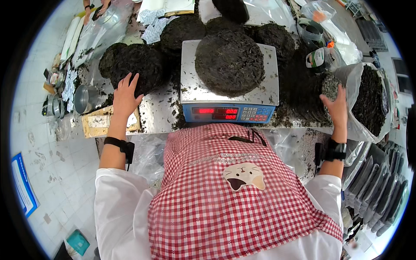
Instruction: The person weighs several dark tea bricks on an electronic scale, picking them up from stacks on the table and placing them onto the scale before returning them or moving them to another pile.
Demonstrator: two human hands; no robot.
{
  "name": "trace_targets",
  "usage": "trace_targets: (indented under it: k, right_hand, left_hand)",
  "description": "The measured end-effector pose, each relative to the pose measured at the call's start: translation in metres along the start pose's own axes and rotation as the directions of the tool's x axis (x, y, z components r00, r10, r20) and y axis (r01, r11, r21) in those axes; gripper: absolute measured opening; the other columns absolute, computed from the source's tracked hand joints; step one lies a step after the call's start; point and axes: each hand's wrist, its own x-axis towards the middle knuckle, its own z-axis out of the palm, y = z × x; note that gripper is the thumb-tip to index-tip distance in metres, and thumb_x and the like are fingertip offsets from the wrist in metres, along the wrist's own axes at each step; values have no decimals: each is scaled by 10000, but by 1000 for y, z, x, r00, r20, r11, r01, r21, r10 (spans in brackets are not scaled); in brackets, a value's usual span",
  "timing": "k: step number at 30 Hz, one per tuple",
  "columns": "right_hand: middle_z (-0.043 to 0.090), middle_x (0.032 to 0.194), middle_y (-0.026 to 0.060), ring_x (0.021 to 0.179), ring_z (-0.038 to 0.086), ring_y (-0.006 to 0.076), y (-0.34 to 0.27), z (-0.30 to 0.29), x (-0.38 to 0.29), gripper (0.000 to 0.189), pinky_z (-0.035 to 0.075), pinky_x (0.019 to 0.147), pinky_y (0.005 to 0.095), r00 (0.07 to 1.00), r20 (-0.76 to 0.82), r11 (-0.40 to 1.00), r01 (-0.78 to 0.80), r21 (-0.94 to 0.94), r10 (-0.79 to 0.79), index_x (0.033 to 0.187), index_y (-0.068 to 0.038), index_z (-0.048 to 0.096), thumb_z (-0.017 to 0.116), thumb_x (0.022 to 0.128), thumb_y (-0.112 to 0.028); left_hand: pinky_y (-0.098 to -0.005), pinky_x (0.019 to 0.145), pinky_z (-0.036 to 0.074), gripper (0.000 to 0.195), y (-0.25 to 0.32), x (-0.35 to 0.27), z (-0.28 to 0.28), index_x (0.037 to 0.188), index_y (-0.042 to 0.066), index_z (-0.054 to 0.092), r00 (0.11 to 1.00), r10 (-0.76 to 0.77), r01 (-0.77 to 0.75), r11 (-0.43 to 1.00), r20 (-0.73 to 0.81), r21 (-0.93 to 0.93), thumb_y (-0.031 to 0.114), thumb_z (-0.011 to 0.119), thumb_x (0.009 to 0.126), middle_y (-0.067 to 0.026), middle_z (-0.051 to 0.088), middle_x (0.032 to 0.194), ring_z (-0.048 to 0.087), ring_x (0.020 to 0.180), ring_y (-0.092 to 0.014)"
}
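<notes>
A round cake of dark dried seaweed (230, 63) lies on the metal pan of a blue digital scale (190, 112), whose red display is lit. My left hand (127, 96) rests with fingers spread on the near edge of a stack of dark seaweed cakes (143, 65) left of the scale. On the right, my right hand (336, 102) is at the outer side of a dark stack of seaweed (305, 87), fingers apart, beside an open clear plastic bag (351, 81). Whether it presses on the stack is hard to tell.
More seaweed cakes (183, 31) lie behind the scale. A metal ring (85, 99) and a wooden frame (94, 122) are at the left. A labelled plastic jar (321, 58) stands at the right. Another person's hands (94, 11) show at the top left.
</notes>
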Motion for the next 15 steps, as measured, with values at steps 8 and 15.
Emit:
trace_targets:
  k: [8,15]
  right_hand:
    - [428,1377,138,1249,407,325,9,29,-23,776,392,967,468,988,127,960,-46,-275,84,1368,-118,385,700,731,-431]
    - [480,1328,141,1194,458,328,37,27,-23,678,398,971,407,991,131,991,54,-121,-38,1315,-82,453,656,770,-429]
  left_hand:
    - [-426,881,450,682,32,-7,-4,1324,97,424,991,-130,127,989,-41,-72,310,713,744,-141,437,1268,457,1126,-327]
    - [-421,906,426,554,12,11,-3,1262,62,486,983,-145,129,982,-111,-138,363,628,819,-151,500,1226,487,1103,-347]
